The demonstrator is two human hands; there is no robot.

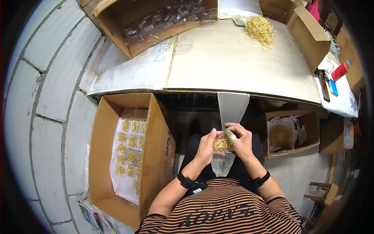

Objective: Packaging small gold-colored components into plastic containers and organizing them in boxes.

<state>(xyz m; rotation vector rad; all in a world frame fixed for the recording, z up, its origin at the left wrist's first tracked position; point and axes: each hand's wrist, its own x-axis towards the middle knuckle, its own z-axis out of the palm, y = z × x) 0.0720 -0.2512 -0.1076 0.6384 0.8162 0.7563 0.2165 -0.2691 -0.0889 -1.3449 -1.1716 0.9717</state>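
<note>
Over my lap, a small clear plastic box (223, 144) is full of thin gold-coloured metal pieces. My left hand (206, 146) grips its left side, the thumb along the upper edge. The right side is held by my right hand (242, 142), with a whitish wrap on one digit at the box's corner. Fingers under the box are hidden. On the table ahead lies a loose pile of the same gold pieces (260, 32). At my left, an open cardboard carton (156, 152) contains rows of filled clear boxes (131, 142).
A carton of empty clear boxes (165, 21) stands at the table's far left. Under the table's right part is another carton (292, 147) lined with white plastic. A red bottle (340, 71) and a blue device (333, 87) lie far right. A wooden stool (325, 194) stands lower right.
</note>
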